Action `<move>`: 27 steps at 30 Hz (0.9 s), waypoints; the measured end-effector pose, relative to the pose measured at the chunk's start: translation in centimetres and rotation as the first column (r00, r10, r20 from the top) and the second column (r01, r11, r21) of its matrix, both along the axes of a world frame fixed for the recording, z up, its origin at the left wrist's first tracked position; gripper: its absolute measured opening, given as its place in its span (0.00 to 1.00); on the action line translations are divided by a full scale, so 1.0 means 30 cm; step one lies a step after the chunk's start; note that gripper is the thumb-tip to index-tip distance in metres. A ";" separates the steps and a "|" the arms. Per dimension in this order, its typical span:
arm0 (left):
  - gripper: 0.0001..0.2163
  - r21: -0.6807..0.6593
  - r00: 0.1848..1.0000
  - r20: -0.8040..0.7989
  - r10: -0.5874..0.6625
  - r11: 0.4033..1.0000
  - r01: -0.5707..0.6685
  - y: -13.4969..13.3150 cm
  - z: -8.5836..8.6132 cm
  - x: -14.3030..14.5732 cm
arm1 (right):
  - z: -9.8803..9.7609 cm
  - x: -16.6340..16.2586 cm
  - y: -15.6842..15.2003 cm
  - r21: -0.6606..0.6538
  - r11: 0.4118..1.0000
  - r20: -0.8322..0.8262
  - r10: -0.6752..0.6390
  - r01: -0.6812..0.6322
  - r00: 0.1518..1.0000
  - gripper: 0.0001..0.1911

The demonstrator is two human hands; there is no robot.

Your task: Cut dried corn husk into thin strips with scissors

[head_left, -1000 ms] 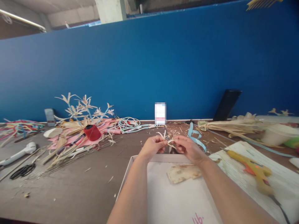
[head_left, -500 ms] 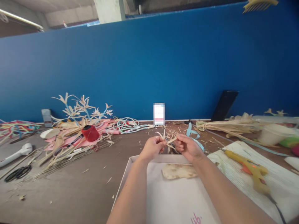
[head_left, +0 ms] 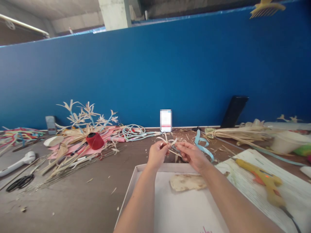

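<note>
My left hand [head_left: 157,154] pinches a small flower of pale dried-leaf strips [head_left: 166,138] between thumb and fingertips, its petals fanning up above the grip. Close by on the right, my right hand [head_left: 193,154] is closed, with its thumb and fingertips pressed on a petal at the flower's right side. The flower's centre is hidden by my fingers. Both hands are held over the far rim of a shallow white box [head_left: 165,166]. Inside that box lies a brown-stained, pale flat piece [head_left: 187,182], partly behind my right forearm.
On the right, a yellow glue gun [head_left: 262,178] lies on a printed sheet [head_left: 291,191]. Blue ribbon [head_left: 202,147] curls nearby. Leftward are a red thread spool [head_left: 95,141], finished straw flowers [head_left: 89,111], black-handled scissors [head_left: 20,183] and thin sticks. A phone [head_left: 166,120] leans on the blue partition [head_left: 155,71].
My right fingertips have come closer to my left hand, and the strip stretched between the hands no longer shows. The petals now spread wider. The whole view has shifted slightly downward.
</note>
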State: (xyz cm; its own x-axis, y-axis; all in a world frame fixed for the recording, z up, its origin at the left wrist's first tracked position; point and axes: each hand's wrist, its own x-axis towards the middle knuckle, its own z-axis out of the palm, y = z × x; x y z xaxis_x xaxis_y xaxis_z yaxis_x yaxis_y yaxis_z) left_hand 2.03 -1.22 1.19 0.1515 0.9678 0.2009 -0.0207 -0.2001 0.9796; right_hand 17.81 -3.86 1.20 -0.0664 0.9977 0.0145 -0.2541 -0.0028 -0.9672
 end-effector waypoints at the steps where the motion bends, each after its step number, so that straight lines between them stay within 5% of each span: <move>1: 0.12 -0.002 1.000 -0.014 0.003 1.000 -0.003 -0.003 0.002 0.004 | -0.004 -0.004 0.000 0.011 1.000 0.023 -0.006 0.006 1.000 0.13; 10: 0.12 0.070 0.979 -0.204 0.026 0.997 -0.012 -0.021 0.002 0.012 | -0.015 -0.009 0.010 0.063 0.995 0.051 -0.075 0.072 0.996 0.14; 27: 0.10 0.250 0.947 -0.320 0.012 0.966 0.072 -0.010 -0.041 0.008 | -0.001 0.001 0.000 0.074 0.993 -0.027 -0.090 0.092 0.996 0.11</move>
State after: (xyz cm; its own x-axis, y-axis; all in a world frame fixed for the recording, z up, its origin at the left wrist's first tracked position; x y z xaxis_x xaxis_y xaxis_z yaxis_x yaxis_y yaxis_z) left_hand 2.27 -1.51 -0.04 0.2762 0.8841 0.3770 0.2717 -0.4481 0.8517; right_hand 17.83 -3.86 1.18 0.0262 0.9956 0.0904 -0.2725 0.0941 -0.9576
